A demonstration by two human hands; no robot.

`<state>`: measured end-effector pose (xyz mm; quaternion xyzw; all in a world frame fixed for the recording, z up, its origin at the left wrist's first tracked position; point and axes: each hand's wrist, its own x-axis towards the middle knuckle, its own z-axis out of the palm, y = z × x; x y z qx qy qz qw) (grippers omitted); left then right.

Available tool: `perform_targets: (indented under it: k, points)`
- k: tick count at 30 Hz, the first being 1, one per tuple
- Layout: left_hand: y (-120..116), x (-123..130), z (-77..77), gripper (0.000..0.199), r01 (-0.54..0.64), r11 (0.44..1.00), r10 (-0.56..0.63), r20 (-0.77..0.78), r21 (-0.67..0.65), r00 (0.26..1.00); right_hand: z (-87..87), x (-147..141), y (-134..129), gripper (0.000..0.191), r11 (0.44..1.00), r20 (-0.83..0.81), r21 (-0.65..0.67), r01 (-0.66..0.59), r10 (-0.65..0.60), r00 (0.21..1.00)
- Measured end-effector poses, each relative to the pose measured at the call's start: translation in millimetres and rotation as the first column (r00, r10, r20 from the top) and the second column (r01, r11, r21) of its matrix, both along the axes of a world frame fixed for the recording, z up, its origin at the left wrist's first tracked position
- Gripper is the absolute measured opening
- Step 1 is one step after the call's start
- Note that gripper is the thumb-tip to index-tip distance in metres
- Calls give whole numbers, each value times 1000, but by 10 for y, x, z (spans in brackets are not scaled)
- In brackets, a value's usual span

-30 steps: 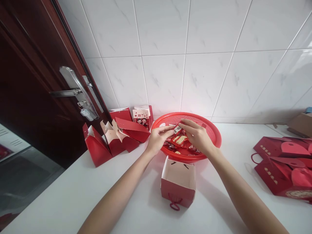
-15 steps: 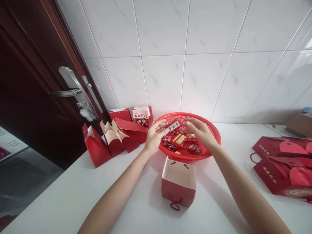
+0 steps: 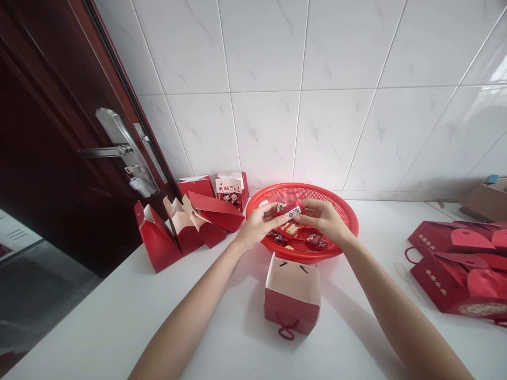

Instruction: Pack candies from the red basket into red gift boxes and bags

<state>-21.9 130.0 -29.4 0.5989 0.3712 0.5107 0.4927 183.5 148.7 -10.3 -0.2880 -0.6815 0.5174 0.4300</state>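
Over a red plastic basket [image 3: 350, 215], my left hand [image 3: 257, 226] and my right hand [image 3: 322, 219] both pinch one small red candy packet [image 3: 293, 211] with a white label and dark lettering. My left thumb and fingers hold its left end, and my right fingertips grip its right end. Below the packet, several wrapped candies [image 3: 291, 229] in red, yellow and dark wrappers lie in the basket, partly hidden by my hands. In front of the basket, between my forearms, stands an open red gift box [image 3: 292, 306] with a pale inside and a red cord loop.
Several opened red boxes [image 3: 162, 243] stand at the table's left side, and a printed box [image 3: 231, 190] leans by the wall. On the right sit red gift boxes [image 3: 455, 279] with a cardboard box [image 3: 485, 198] behind. A dark door [image 3: 59, 105] borders the left.
My right hand has moved left and closed on the candy packet, which was in my left hand alone. The packet has shifted slightly right and down.
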Motion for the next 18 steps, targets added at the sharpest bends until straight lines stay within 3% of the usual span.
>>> perform_targets:
  k: [3,7,10,12,15,18]
  points:
    - [-22,23,17,40,23,999,-22,42,-26,999,-12,9,-19,32,999,21,24,-25,24,999]
    - [-17,41,29,39,-97,992,111,217,-76,970,-8,57,65,37,995,94,88,51,-59,994]
    - [22,22,40,35,-168,969,227,389,-181,893,49,53,282,36,977,352,180,118,-176,920]
    - [45,5,51,30,-172,955,269,464,-240,844,91,-3,464,43,970,621,239,32,-178,763]
    - [57,-3,69,24,-176,943,305,526,-282,794,89,-168,677,77,975,821,181,-129,-78,565]
    - [58,3,81,19,-192,932,342,564,-309,752,-17,-368,742,99,940,980,104,-325,-41,196]
